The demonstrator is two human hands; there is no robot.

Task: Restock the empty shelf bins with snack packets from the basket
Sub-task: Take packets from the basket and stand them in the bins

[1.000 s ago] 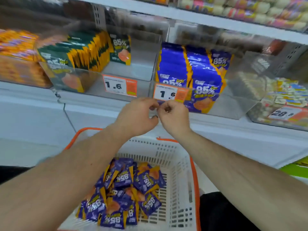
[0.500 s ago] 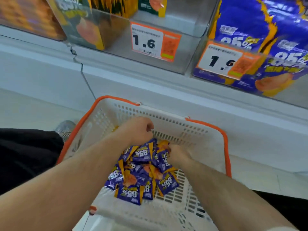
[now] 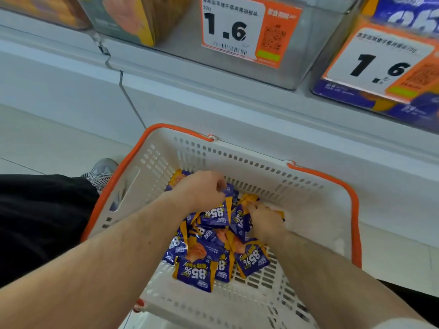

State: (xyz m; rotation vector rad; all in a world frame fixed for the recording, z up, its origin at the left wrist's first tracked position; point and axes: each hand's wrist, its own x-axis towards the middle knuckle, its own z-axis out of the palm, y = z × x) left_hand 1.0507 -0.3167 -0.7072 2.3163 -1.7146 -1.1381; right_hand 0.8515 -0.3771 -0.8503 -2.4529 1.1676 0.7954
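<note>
Basket: a white slotted basket (image 3: 308,210) with an orange rim stands on the floor just below the shelf, near the middle of the view.
Snack packets: a heap of purple and orange snack packets (image 3: 202,264) marked 85% lies on the basket's floor, towards its left and middle; the right part of the floor is bare.
Left hand: the left hand (image 3: 202,188) reaches down into the far side of the heap, its fingers (image 3: 219,185) curled and pinching the top edge of a purple packet (image 3: 215,213).
Right hand: the right hand (image 3: 266,222) lies low on the right side of the heap, fingers bent into the packets; whether they grip one cannot be told.
Shelf bins: at the far edge, a clear bin (image 3: 316,48) carries a price tag (image 3: 234,29) reading 1.6; the bin to its right (image 3: 356,96) holds purple packets behind a second tag (image 3: 380,62), also 1.6.
Left edge: black clothing (image 3: 40,222) and a grey shoe (image 3: 102,170) on the floor beside the basket.
</note>
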